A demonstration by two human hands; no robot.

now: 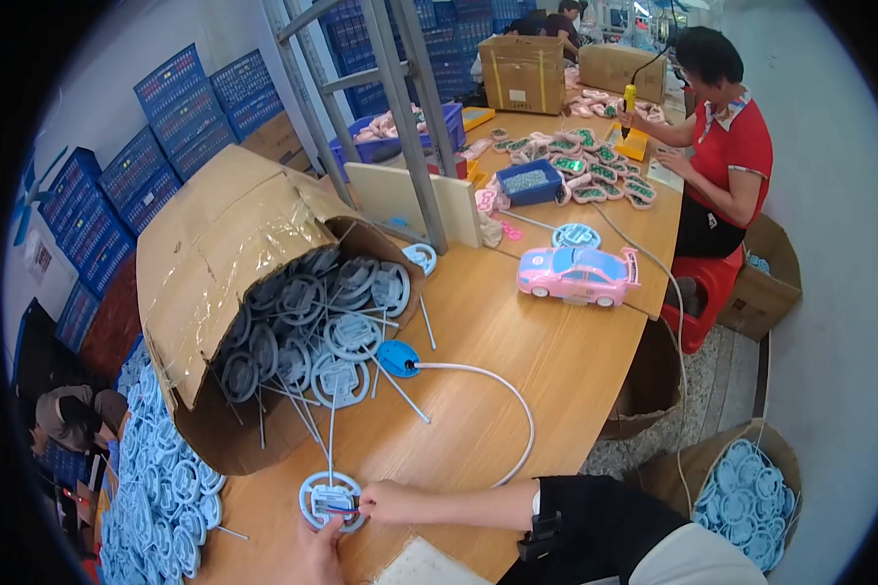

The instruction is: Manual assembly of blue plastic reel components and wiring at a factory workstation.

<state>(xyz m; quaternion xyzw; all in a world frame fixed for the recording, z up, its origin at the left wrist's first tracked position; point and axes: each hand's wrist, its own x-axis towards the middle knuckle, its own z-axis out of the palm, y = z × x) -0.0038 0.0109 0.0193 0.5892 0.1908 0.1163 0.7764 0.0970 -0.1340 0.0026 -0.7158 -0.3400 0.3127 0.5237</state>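
Observation:
A light blue toy steering wheel with a thin rod (314,489) lies at the table's near edge, its rod pointing away from me. My left hand (320,552) grips its near rim from below, thumb up at the hub. From the right, my right hand (396,504) reaches over the wheel, fingers pinched at the hub around a thin piece that looks blue and red, too small to name. Beyond them, a tipped cardboard box (234,234) spills similar wheels (341,378) with rods. Beside these lies a blue disc (397,358) joined to a white cable (517,400).
A pink toy car (578,275) stands farther back. A co-worker in red (737,146) holds a yellow power screwdriver (629,97) near pink parts and a blue bin (530,183). Light blue parts (161,487) heap at left; more fill a box (746,502) at right. A metal frame (400,117) rises behind.

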